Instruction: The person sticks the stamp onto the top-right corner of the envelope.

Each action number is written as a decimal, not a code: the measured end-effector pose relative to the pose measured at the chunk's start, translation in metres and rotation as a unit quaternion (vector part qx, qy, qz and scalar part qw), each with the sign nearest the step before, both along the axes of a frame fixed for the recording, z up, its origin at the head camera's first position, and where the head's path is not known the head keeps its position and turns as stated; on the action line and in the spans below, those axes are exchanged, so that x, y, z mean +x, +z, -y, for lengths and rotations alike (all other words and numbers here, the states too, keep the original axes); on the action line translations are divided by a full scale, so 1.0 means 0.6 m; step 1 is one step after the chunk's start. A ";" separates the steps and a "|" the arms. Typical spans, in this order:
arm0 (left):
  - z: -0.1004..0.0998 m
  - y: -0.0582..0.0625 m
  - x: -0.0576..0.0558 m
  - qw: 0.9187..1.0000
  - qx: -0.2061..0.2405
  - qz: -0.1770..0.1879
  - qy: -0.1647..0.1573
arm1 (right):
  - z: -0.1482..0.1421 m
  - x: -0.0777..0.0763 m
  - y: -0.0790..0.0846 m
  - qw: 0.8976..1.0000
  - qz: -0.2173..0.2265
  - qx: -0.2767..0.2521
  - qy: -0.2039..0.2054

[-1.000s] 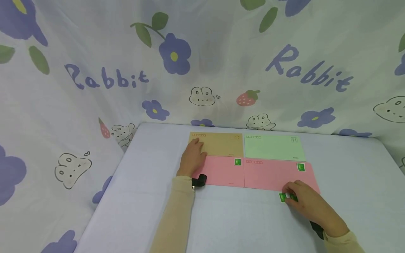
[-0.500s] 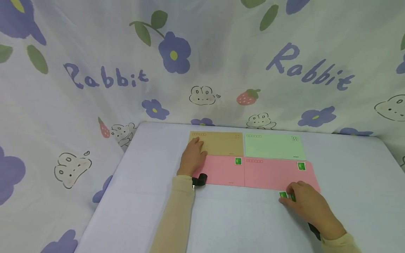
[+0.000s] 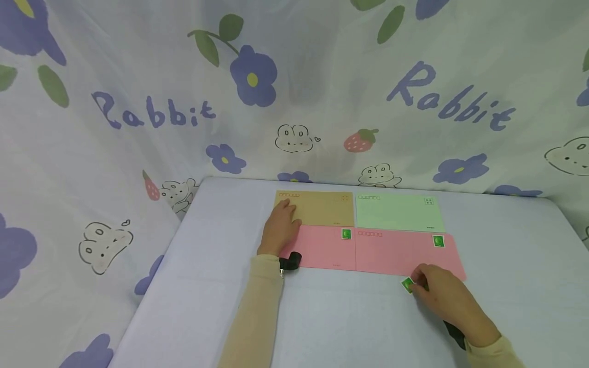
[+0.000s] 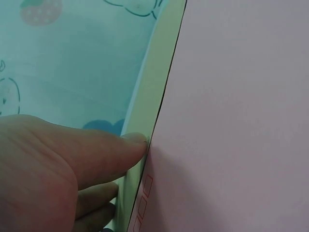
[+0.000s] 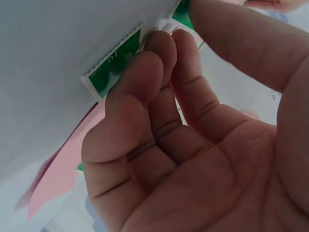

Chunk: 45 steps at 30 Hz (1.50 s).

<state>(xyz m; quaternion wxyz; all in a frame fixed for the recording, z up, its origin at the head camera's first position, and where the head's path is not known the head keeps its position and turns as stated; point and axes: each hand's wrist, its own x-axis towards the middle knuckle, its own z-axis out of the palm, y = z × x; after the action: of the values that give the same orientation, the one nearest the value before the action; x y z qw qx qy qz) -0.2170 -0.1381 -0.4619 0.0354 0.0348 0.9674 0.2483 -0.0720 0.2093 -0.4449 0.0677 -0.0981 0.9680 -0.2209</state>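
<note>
My left hand (image 3: pixel 279 228) lies across the brown envelope (image 3: pixel 322 208) and the left pink envelope (image 3: pixel 322 254) in the head view. In the left wrist view its thumb (image 4: pixel 108 154) rests along the seam where these two meet. The right hand (image 3: pixel 444 294) is at the near edge of the right pink envelope (image 3: pixel 400 255), its thumb and index tips at a small green postage stamp (image 3: pixel 407 284) they seem to pinch. Beside its other curled fingers, the right wrist view shows a second green stamp (image 5: pixel 113 65).
A light green envelope (image 3: pixel 398 213) lies at the back right. Both pink envelopes bear a green stamp at their upper right corner, such as this one (image 3: pixel 438 241). A white cloth covers the table (image 3: pixel 340 322), and a printed curtain (image 3: pixel 313 92) hangs behind.
My right thumb and index have come to the left stamp, which has turned and shifted slightly left. The other stamp is hidden by the hand in the head view. My left hand stays put.
</note>
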 end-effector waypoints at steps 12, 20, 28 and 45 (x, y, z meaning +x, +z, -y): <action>-0.001 0.003 0.000 1.000 -0.003 0.001 -0.001 | -0.006 -0.001 0.003 0.999 0.015 -0.042 0.005; -0.002 0.002 0.001 1.000 -0.004 0.001 0.003 | -0.011 -0.006 0.008 0.999 0.016 -0.050 -0.010; -0.003 0.004 0.002 1.000 -0.005 0.003 0.008 | -0.014 -0.012 0.010 0.998 0.017 -0.044 -0.029; -0.001 0.005 0.002 1.000 -0.005 -0.003 -0.001 | -0.010 -0.012 0.011 0.997 0.000 -0.059 -0.040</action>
<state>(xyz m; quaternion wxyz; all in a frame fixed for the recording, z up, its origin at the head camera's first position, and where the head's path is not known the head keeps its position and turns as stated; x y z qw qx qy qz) -0.2160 -0.1375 -0.4589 0.0329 0.0361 0.9686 0.2438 -0.0790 0.2153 -0.4383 0.0531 -0.0634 0.9564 -0.2799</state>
